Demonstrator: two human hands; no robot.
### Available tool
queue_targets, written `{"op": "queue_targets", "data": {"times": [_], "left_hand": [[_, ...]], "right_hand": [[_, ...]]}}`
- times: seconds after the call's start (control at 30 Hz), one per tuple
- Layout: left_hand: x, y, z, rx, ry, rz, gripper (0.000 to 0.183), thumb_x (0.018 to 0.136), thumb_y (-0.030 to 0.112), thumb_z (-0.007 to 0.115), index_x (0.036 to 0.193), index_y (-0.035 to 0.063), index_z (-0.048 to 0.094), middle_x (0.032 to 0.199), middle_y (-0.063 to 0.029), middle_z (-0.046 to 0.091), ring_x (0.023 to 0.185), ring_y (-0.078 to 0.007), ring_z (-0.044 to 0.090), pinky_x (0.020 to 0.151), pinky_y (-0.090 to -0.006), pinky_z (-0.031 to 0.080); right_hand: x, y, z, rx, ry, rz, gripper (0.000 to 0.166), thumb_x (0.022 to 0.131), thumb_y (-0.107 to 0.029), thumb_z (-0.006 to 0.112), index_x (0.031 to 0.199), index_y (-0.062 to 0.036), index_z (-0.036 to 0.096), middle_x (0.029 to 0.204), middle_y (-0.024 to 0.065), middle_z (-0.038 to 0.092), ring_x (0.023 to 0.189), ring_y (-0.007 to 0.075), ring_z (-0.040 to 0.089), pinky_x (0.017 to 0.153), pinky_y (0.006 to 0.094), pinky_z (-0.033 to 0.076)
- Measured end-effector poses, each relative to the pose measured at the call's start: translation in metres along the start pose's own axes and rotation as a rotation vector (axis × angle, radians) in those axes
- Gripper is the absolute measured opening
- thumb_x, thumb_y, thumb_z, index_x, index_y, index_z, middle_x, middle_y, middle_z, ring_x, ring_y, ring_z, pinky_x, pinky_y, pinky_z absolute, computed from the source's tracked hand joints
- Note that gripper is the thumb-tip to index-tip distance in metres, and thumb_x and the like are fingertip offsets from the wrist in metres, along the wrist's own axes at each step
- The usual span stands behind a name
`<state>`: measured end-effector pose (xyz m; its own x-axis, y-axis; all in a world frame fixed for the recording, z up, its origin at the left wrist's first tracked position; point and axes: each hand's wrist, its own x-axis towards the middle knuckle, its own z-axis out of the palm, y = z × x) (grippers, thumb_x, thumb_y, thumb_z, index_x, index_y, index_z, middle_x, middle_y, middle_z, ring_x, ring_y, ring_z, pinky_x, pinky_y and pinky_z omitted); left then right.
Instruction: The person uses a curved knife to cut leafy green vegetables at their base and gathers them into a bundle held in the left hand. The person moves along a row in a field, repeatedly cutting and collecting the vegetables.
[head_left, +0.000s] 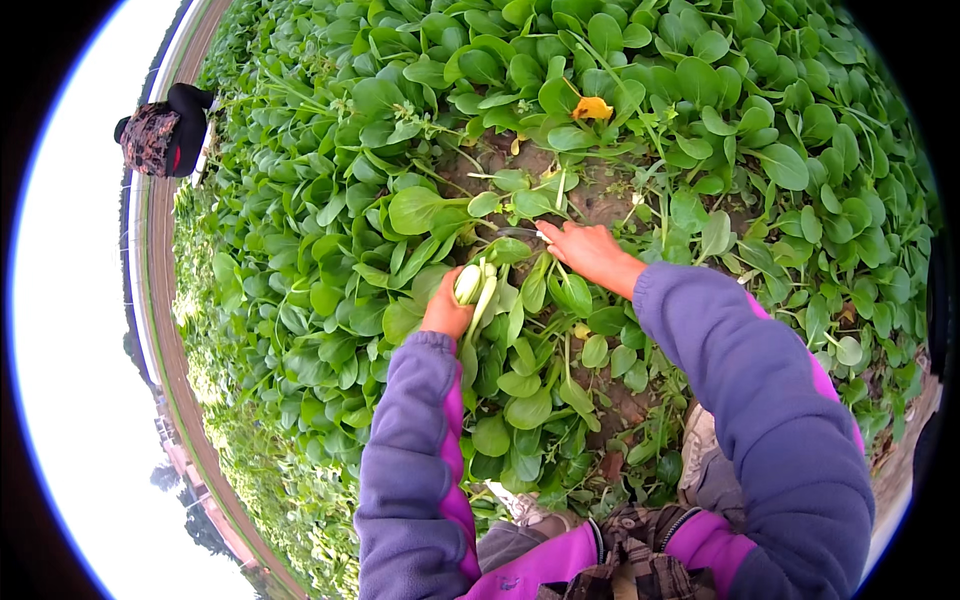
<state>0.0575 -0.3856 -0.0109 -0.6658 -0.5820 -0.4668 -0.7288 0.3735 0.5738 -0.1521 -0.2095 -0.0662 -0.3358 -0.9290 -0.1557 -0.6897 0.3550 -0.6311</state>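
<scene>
My left hand (447, 309) is closed around leafy greens that look like bok choy (469, 285). Their pale stem bases point up past my thumb, and the leaves hang below. To the right, my right hand (589, 251) grips a small blade (519, 233), perhaps a knife or sickle. Only a little of its white handle shows at my fingers, and the metal points left, low among the leaves. Loose-looking leaves (532, 202) lie beside the blade on bare brown soil (600, 180). Standing greens (337, 262) grow close to my left hand.
Dense greens (697, 82) spread ahead and to the right. A yellowed leaf (592, 108) lies among them. My shoes (697, 442) stand amid low plants. Another person (165, 131) bends over the bed at far left, near a dirt track (161, 247).
</scene>
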Motion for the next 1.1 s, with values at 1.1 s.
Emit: {"op": "queue_targets", "data": {"times": [1.1], "left_hand": [[0.091,0.036,-0.089,-0.125,-0.066,0.092,0.087,0.059,0.003,0.082,0.133,0.0013,0.037,0.118,-0.0094,0.057,0.107,-0.0192,0.054,0.093,-0.0320,0.043]], "right_hand": [[0.032,-0.035,-0.050,0.410,0.144,0.134,0.033,0.090,-0.029,0.051,0.107,-0.0011,0.050,0.067,0.0146,0.061,0.059,0.0318,0.061,0.056,0.0454,0.045]]}}
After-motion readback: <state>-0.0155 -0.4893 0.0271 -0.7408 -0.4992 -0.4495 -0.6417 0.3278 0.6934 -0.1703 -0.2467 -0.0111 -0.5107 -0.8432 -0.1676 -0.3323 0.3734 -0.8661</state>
